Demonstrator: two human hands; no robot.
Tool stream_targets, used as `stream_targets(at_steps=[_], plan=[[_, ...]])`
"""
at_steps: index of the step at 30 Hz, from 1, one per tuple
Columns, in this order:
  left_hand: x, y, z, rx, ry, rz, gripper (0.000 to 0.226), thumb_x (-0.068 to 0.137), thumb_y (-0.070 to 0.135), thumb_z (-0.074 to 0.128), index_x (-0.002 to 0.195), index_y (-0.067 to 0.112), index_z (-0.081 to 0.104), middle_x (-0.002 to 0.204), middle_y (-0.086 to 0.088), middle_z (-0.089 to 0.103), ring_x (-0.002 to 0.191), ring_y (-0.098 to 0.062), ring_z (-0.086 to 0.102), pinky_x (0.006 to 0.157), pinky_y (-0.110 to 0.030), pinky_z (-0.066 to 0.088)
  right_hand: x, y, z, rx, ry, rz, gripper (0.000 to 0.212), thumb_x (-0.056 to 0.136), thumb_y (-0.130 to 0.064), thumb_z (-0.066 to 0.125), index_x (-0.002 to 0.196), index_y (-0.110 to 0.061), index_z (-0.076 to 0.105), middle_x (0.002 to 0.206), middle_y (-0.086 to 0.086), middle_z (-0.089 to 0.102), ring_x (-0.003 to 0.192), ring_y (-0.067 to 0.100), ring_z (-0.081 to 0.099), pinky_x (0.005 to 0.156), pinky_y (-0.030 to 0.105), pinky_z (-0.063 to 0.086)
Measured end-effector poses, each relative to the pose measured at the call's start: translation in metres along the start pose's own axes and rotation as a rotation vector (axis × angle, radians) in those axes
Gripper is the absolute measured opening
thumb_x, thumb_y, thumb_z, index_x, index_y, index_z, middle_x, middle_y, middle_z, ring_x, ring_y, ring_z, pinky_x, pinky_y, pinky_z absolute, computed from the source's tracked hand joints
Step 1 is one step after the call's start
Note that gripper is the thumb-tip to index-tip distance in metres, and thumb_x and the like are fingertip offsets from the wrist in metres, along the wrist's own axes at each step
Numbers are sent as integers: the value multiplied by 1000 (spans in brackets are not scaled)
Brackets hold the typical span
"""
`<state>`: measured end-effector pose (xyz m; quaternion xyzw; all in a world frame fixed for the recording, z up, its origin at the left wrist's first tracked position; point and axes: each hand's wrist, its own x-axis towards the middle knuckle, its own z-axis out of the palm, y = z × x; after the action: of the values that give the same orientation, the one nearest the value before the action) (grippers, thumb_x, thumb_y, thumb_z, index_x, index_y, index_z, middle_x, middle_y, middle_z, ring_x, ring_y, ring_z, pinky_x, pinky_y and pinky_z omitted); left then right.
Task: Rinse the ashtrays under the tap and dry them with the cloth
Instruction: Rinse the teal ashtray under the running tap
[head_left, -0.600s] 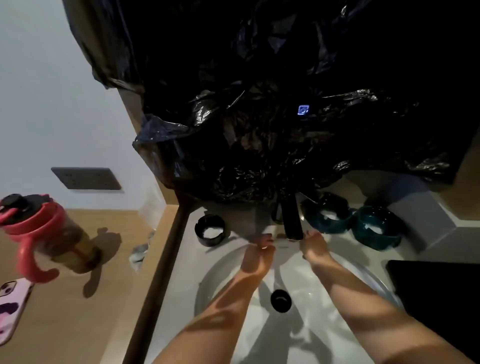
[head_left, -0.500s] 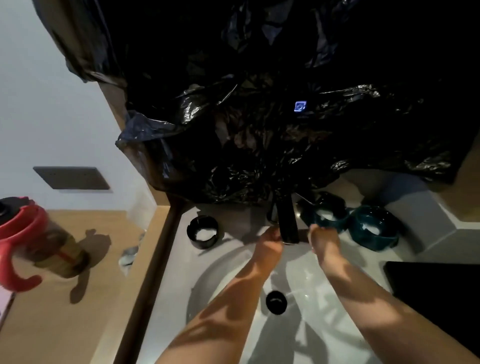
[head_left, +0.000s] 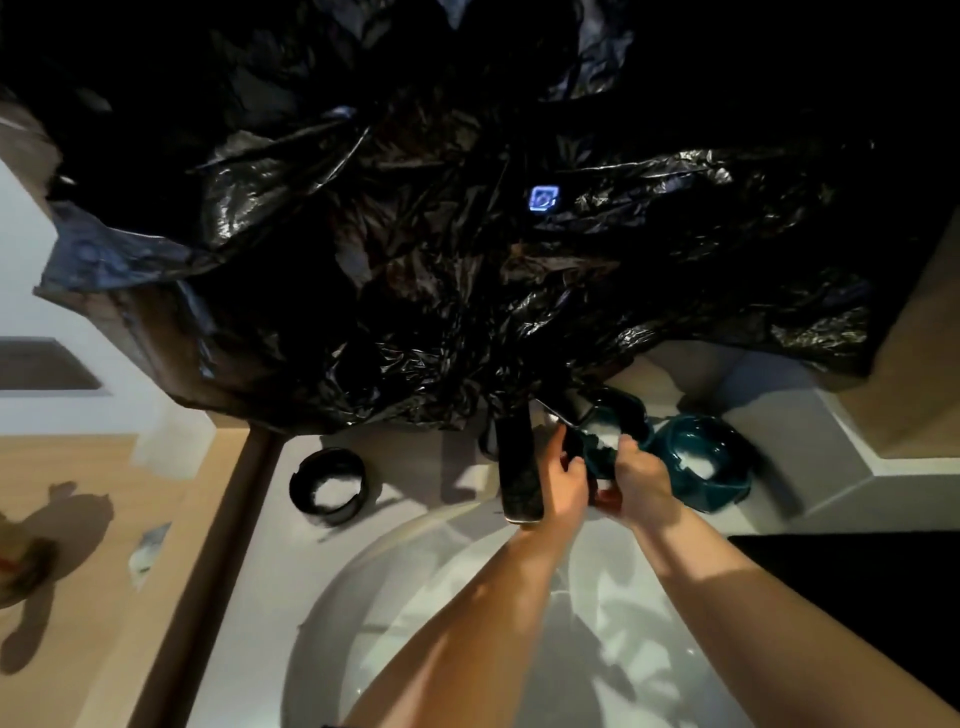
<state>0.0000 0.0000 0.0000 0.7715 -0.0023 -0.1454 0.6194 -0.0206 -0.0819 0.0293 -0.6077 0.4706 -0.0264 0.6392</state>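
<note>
I have both hands on the near teal ashtray (head_left: 605, 452), just right of the black tap (head_left: 519, 467) at the sink's (head_left: 363, 597) twelve o'clock: left hand (head_left: 563, 486) and right hand (head_left: 641, 483) each grip its rim, though shadow hides how far it has lifted off the bench (head_left: 426, 467). I judge this the pick-up before rinsing; next it must swing toward nine o'clock under the spout, with the second teal ashtray (head_left: 701, 462) and black ashtray (head_left: 328, 484) waiting.
</note>
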Motion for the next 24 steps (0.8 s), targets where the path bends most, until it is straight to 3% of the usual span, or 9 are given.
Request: stream_targets(at_steps=[5, 8, 11, 15, 17, 19, 21, 24], plan=[[-5, -4, 5, 74, 13, 147, 65, 71, 5, 43, 136, 9, 51, 133, -14, 53, 128, -25, 47, 111, -39, 36, 2, -7, 0, 11, -32, 34, 16, 98, -18, 42, 103, -6, 51, 86, 11, 59, 73, 26, 60, 61, 34, 51], [-9, 2, 5, 64, -16, 93, 59, 85, 4, 50, 143, 13, 43, 142, -8, 44, 134, -21, 38, 115, -33, 28, 4, -10, 2, 77, 84, 82, 23, 93, -20, 51, 103, 0, 57, 93, 18, 63, 82, 36, 64, 67, 44, 55], [-11, 4, 8, 70, 36, 84, 52, 90, 26, 49, 141, 19, 44, 141, -6, 46, 131, -23, 42, 111, -41, 35, 9, -12, 0, 32, 105, 96, 21, 89, -19, 57, 97, 1, 60, 93, 20, 64, 83, 38, 66, 76, 50, 56], [-10, 7, 14, 158, 62, 56, 52, 93, 36, 51, 141, 17, 42, 145, -7, 38, 136, -25, 35, 111, -42, 34, 9, -16, -2, 33, 166, 100, 10, 86, -8, 58, 78, -1, 57, 93, 21, 64, 78, 34, 63, 68, 39, 54], [-11, 9, 14, 192, 97, 48, 51, 93, 34, 55, 139, 13, 44, 142, -9, 39, 132, -26, 38, 108, -40, 36, 8, -17, -5, 27, 170, 100, 11, 87, -5, 57, 78, 0, 56, 92, 20, 63, 76, 31, 61, 65, 36, 51], [-17, 9, 13, 121, 116, 16, 50, 93, 29, 59, 136, 11, 43, 136, -10, 42, 126, -25, 45, 102, -36, 41, 4, -18, -10, 13, 104, 98, 5, 89, -3, 55, 93, 0, 56, 95, 19, 61, 80, 29, 60, 69, 37, 54], [-25, 6, 11, -28, 81, -17, 50, 92, 27, 61, 134, 11, 39, 132, -9, 46, 121, -25, 51, 98, -36, 45, 1, -17, -17, -46, 42, 96, 15, 89, -2, 56, 103, 0, 56, 98, 20, 63, 82, 30, 64, 73, 39, 57], [-42, 1, 6, -201, 16, -140, 50, 92, 30, 61, 132, 19, 35, 126, -8, 55, 113, -28, 57, 94, -35, 47, -16, -18, -26, -123, 102, 127, 15, 83, 1, 63, 96, 3, 56, 89, 23, 66, 67, 35, 68, 58, 41, 57]])
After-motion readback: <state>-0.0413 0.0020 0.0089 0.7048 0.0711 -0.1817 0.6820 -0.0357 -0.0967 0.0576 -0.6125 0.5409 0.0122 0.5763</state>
